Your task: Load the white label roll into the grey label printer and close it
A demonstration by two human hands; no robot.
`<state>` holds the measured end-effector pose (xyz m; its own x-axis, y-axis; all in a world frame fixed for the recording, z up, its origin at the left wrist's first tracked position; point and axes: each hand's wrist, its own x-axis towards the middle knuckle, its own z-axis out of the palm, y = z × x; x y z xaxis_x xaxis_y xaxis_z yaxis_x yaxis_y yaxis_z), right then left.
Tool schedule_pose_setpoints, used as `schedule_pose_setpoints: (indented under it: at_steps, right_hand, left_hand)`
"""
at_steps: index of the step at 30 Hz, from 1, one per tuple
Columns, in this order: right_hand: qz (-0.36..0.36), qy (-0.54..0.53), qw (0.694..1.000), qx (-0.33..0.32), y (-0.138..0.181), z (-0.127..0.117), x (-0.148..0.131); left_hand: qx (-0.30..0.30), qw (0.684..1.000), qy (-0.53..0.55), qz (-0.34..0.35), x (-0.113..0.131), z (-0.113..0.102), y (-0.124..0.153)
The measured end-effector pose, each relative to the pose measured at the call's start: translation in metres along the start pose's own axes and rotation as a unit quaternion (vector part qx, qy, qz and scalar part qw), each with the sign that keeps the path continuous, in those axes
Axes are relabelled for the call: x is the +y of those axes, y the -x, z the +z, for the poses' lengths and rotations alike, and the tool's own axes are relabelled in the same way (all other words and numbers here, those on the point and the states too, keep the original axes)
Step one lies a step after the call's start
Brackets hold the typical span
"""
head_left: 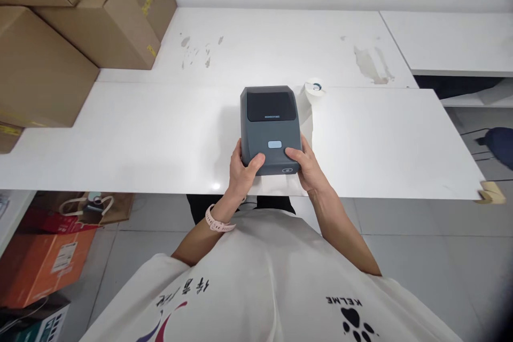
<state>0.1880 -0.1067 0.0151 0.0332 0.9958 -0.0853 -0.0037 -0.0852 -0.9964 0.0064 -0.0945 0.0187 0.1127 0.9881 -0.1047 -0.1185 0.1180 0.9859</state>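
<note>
A dark grey label printer (270, 133) with a black window and a pale blue button is in the middle of the view, above the front part of the white table (180, 139). My left hand (242, 171) grips its lower left corner, thumb on the top face. On the lower right side my right hand (306, 165) holds it the same way, its thumb beside the button. Just behind the printer's right side stands a white paper roll (315, 87), with a strip of paper running toward me and partly hidden by the printer.
Several cardboard boxes (116, 26) are stacked at the table's back left. An orange box (52, 262) and a paper bag (116, 208) sit below on the left. A padded corner guard (492, 192) covers the table's front right corner. A shelf (481, 99) is at the right.
</note>
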Motion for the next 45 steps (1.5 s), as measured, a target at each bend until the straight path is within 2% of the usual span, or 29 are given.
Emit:
schedule_pose_setpoints:
  at_steps: [3,5,9,10,12,14,16,21,25,28,30,33,34,35,36,38,40,42,45]
  right_hand:
    - [0.043,-0.062,0.997,0.022,-0.003,0.004,0.0]
    - [0.049,-0.079,0.995,0.038,-0.004,0.005,0.0]
    - [0.023,-0.047,0.998,0.028,-0.006,0.004,0.004]
    - [0.017,-0.036,0.999,0.021,-0.006,0.003,0.005]
    - [0.011,-0.029,0.999,0.014,-0.006,0.001,0.007]
    - [0.012,-0.036,0.999,0.013,-0.006,-0.001,0.008]
    - [0.019,-0.043,0.999,0.012,-0.006,-0.001,0.006]
    - [0.043,-0.041,0.998,0.019,-0.006,-0.001,-0.011]
    - [0.046,-0.012,0.998,0.041,-0.013,0.002,-0.026]
    - [0.033,0.026,0.999,0.034,-0.02,0.003,-0.028]
    - [0.019,0.035,0.999,0.029,-0.023,0.003,-0.027]
    - [0.02,0.022,0.999,0.027,-0.024,0.002,-0.026]
    - [0.022,0.017,0.999,0.025,-0.023,0.002,-0.026]
    - [0.021,0.015,0.999,0.025,-0.021,0.002,-0.026]
    - [0.018,0.014,0.999,0.025,-0.018,0.001,-0.026]
    - [0.005,0.015,1.0,0.024,-0.012,-0.001,-0.024]
    - [-0.013,0.018,1.0,0.021,-0.005,-0.005,-0.02]
    - [-0.034,0.022,0.999,0.021,-0.001,-0.01,-0.015]
    - [-0.089,0.046,0.995,0.03,-0.003,-0.017,-0.019]
  left_hand:
    - [-0.009,1.0,-0.004,0.004,0.0,-0.002,0.002]
    - [0.003,1.0,-0.014,-0.012,-0.004,-0.006,0.013]
    - [0.118,0.987,-0.088,-0.069,-0.016,-0.016,0.054]
    - [0.107,0.986,-0.094,-0.089,-0.018,-0.017,0.062]
    - [0.003,0.988,-0.088,-0.125,-0.018,-0.014,0.072]
    - [-0.069,0.983,-0.064,-0.155,-0.013,-0.006,0.069]
    - [-0.072,0.982,-0.049,-0.168,-0.009,0.001,0.06]
    - [-0.052,0.986,-0.101,-0.122,-0.011,0.004,0.043]
    - [-0.072,0.981,-0.163,-0.07,-0.011,-0.003,0.044]
    - [-0.081,0.977,-0.196,-0.023,-0.011,-0.011,0.047]
    - [-0.023,0.982,-0.187,0.021,-0.012,-0.016,0.048]
    - [0.152,0.97,-0.146,0.118,-0.014,-0.023,0.043]
    - [0.182,0.963,-0.141,0.14,-0.014,-0.024,0.04]
    - [0.183,0.962,-0.141,0.147,-0.014,-0.024,0.036]
    - [0.158,0.967,-0.144,0.137,-0.013,-0.023,0.033]
    - [0.074,0.982,-0.145,0.092,-0.012,-0.021,0.028]
    - [0.022,0.989,-0.133,0.061,-0.009,-0.018,0.025]
    - [0.014,0.991,-0.114,0.066,-0.004,-0.016,0.023]
    - [0.017,0.989,-0.084,0.119,0.01,-0.016,0.011]
